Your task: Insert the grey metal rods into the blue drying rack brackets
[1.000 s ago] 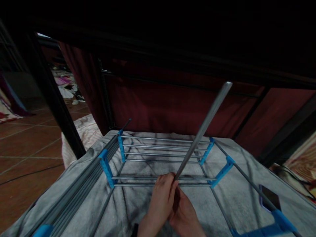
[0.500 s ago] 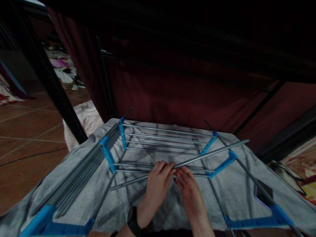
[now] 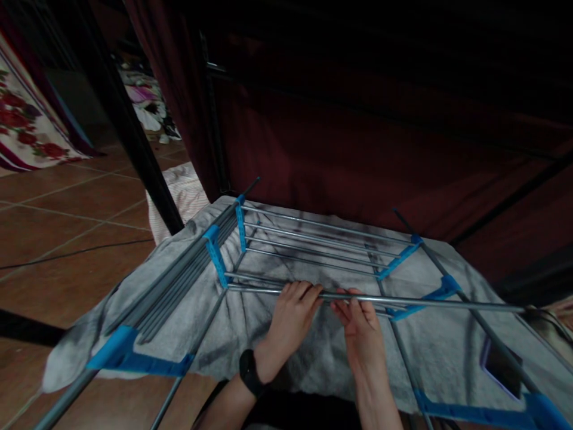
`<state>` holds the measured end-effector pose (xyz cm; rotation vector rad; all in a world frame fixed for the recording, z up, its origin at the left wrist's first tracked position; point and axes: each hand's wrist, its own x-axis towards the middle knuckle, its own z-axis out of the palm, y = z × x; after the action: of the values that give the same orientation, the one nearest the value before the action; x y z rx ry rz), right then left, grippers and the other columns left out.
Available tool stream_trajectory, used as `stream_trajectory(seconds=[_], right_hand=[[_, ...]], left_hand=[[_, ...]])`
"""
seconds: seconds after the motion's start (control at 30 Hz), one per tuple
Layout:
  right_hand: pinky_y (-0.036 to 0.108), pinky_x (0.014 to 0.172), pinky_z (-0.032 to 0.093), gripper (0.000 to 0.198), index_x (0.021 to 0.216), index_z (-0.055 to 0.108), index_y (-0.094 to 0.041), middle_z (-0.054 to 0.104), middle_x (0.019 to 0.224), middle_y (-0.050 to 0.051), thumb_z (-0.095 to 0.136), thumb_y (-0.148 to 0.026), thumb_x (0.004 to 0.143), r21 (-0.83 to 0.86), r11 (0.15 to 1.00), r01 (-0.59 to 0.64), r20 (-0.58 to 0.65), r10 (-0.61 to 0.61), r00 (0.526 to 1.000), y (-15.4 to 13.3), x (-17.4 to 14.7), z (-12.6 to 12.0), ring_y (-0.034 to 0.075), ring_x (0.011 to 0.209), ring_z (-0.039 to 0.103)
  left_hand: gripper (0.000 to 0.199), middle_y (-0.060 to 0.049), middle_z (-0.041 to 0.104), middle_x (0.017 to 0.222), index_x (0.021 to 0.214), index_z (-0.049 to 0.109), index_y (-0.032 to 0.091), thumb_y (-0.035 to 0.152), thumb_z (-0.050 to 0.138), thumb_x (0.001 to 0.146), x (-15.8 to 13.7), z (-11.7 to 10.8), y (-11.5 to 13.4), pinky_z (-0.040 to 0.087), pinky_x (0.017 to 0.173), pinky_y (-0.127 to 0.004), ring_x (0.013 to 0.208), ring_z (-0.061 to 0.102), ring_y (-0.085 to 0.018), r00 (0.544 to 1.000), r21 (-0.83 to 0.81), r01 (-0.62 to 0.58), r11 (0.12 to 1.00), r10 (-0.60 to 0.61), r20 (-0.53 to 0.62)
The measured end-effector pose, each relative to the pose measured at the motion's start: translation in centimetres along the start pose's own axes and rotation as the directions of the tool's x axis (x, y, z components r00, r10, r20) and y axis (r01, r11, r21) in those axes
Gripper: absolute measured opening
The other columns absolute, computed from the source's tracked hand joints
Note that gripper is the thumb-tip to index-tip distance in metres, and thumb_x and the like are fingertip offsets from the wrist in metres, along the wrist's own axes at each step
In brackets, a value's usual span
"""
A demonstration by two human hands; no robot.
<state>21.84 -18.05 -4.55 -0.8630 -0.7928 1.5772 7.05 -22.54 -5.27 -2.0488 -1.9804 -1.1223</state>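
A loose grey metal rod (image 3: 416,301) lies across the front of a drying rack made of grey tubes and blue plastic brackets. My left hand (image 3: 290,316), with a black watch on the wrist, is closed over the rod, knuckles up. Palm turned upward, my right hand (image 3: 364,331) pinches the rod just to the right of it. The rod's left end is close to the left blue bracket (image 3: 217,257); its right end sticks out past the right blue bracket (image 3: 427,301). Behind it, several rods (image 3: 313,242) span the rear brackets.
Several parallel rods (image 3: 179,283) run along the rack's left side. Under the rack is a grey blanket (image 3: 250,334). A phone (image 3: 501,367) lies at the right, partly behind a tube. A dark post (image 3: 134,137) and a dark red curtain (image 3: 322,161) stand beyond.
The rod has swung from a slant to nearly level and shifted right. My right hand has moved from beside the rod to gripping it. The camera view has turned slightly.
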Motion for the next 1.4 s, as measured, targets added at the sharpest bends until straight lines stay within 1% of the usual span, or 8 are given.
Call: stream_trajectory(seconds=[0.13, 0.33, 0.5, 0.8, 0.97, 1.07, 1.27, 1.4], right_hand=[[0.034, 0.081, 0.058, 0.036, 0.100, 0.069, -0.024, 0.075, 0.098, 0.001, 0.084, -0.043, 0.072, -0.003, 0.998, 0.060, -0.049, -0.060, 0.997, -0.9, 0.8, 0.0, 0.016, 0.083, 0.070], [0.035, 0.078, 0.057, 0.032, 0.097, 0.069, -0.024, 0.076, 0.098, 0.002, 0.085, -0.040, 0.073, 0.027, 1.000, -0.005, -0.022, 0.006, 1.000, -0.8, 0.8, 0.4, 0.018, 0.082, 0.071], [0.039, 0.085, 0.057, 0.034, 0.099, 0.069, -0.023, 0.076, 0.101, 0.004, 0.084, -0.038, 0.072, -0.021, 1.000, -0.023, 0.028, 0.024, 0.999, -0.9, 0.9, 0.4, 0.019, 0.085, 0.071], [0.044, 0.097, 0.050, 0.040, 0.120, 0.061, -0.027, 0.074, 0.106, 0.004, 0.069, -0.046, 0.086, -0.189, 0.972, 0.141, 0.180, -0.107, 0.978, -1.2, -0.6, 2.5, 0.023, 0.102, 0.068], [0.036, 0.086, 0.048, 0.041, 0.127, 0.058, -0.026, 0.070, 0.092, 0.001, 0.063, -0.046, 0.091, -0.391, 0.825, 0.407, 0.160, -0.375, 0.913, -3.9, -0.4, 2.8, 0.019, 0.090, 0.064], [0.035, 0.084, 0.047, 0.044, 0.129, 0.060, -0.026, 0.069, 0.089, 0.001, 0.064, -0.046, 0.091, -0.477, 0.745, 0.467, 0.163, -0.447, 0.880, -5.7, 0.0, 2.9, 0.019, 0.087, 0.062], [0.037, 0.089, 0.048, 0.028, 0.114, 0.073, -0.029, 0.071, 0.107, 0.005, 0.065, -0.039, 0.090, -0.598, 0.568, 0.565, 0.389, -0.411, 0.825, -5.7, 0.3, 2.9, 0.025, 0.099, 0.063], [0.040, 0.090, 0.049, 0.033, 0.121, 0.071, -0.033, 0.070, 0.106, 0.005, 0.051, -0.027, 0.096, -0.677, 0.333, 0.656, 0.566, -0.333, 0.754, -4.0, 0.5, 1.8, 0.025, 0.099, 0.063]], left_hand=[[0.019, -0.004, 0.070, 0.100, 0.115, 0.065, 0.022, 0.021, 0.059, 0.097, 0.1, -0.5, -1.1, 0.047, 0.082, -0.038, 0.091, 0.062, -0.021, 0.997, 0.098, -0.004, 0.995, 0.011, -0.070], [0.024, -0.003, 0.070, 0.098, 0.119, 0.062, 0.022, 0.021, 0.061, 0.096, 0.0, -1.7, -2.0, 0.047, 0.083, -0.038, 0.091, 0.062, -0.022, 0.996, 0.103, 0.025, 0.994, -0.017, -0.083], [0.014, -0.003, 0.070, 0.097, 0.107, 0.063, 0.021, 0.020, 0.064, 0.093, -0.4, -2.0, -2.7, 0.048, 0.082, -0.038, 0.092, 0.064, -0.023, 0.998, 0.103, 0.042, 0.994, -0.037, -0.053], [0.010, -0.002, 0.072, 0.094, 0.102, 0.064, 0.022, 0.018, 0.063, 0.093, -1.3, -0.4, -0.6, 0.053, 0.078, -0.034, 0.088, 0.067, -0.021, 0.994, -0.088, 0.087, 0.992, -0.092, -0.056], [0.024, -0.007, 0.072, 0.104, 0.118, 0.062, 0.022, 0.030, 0.061, 0.096, -1.5, -1.1, 0.2, 0.055, 0.083, -0.038, 0.096, 0.066, -0.023, 0.988, -0.136, 0.016, 0.991, -0.036, -0.148], [0.020, -0.007, 0.071, 0.104, 0.117, 0.063, 0.022, 0.026, 0.055, 0.099, -1.3, -1.8, 0.3, 0.055, 0.083, -0.036, 0.096, 0.066, -0.021, 0.979, -0.187, -0.017, 0.982, -0.022, -0.202], [0.028, -0.005, 0.072, 0.104, 0.122, 0.062, 0.024, 0.012, 0.052, 0.097, -1.6, -2.7, 1.4, 0.055, 0.084, -0.031, 0.096, 0.067, -0.017, 0.953, -0.179, -0.117, 0.977, 0.059, -0.298], [0.035, -0.006, 0.072, 0.108, 0.127, 0.059, 0.023, 0.009, 0.049, 0.097, -2.2, -3.2, 2.6, 0.053, 0.091, -0.031, 0.102, 0.066, -0.018, 0.932, -0.083, -0.243, 0.967, 0.209, -0.295]])
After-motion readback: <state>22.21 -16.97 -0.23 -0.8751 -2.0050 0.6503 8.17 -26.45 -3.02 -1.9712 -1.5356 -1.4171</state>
